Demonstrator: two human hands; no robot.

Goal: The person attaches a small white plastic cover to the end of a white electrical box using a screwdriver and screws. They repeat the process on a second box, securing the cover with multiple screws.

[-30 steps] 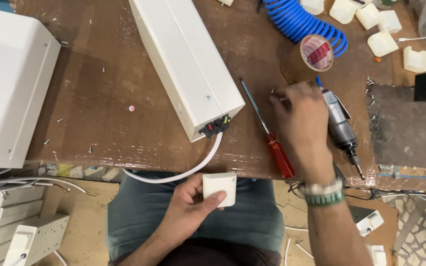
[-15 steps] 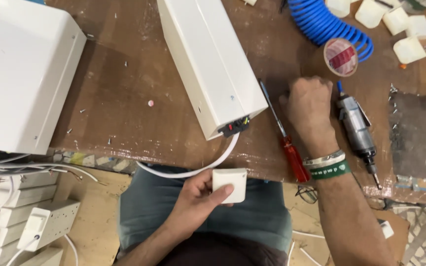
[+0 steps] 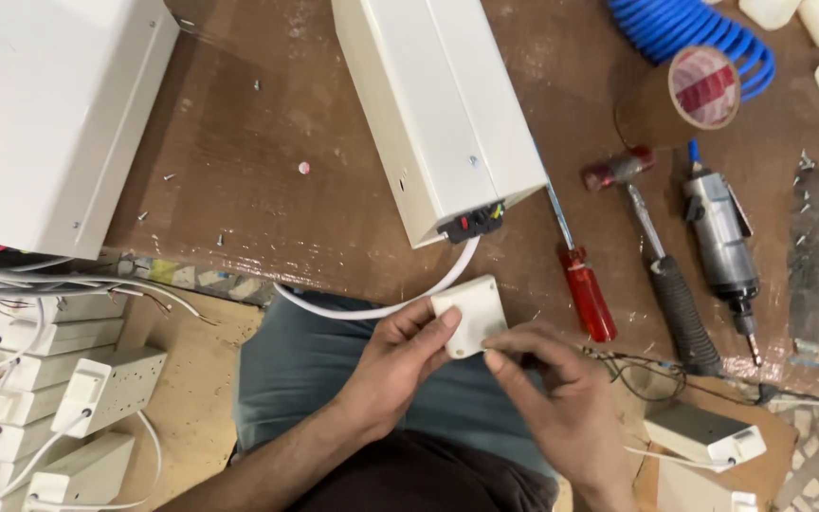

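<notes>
Gripping a small white square box (image 3: 471,313) at lower centre of the frame, the left hand (image 3: 400,365) closes thumb and fingers on its left edge, while the right hand (image 3: 561,398) pinches the box's lower right corner with its fingertips. A white cable (image 3: 381,305) curves from the box up to a long white casing (image 3: 443,104) on the brown workbench (image 3: 267,209). Just right lie a red-handled screwdriver (image 3: 585,294), a hammer (image 3: 656,246) and a pneumatic driver (image 3: 724,246) — all untouched.

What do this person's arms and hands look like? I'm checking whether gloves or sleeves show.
Both hands are bare: no gloves on the left hand or the right hand. Both forearms are uncovered, no sleeves in view. No rings show; the right wrist is cut off by the frame edge.
</notes>
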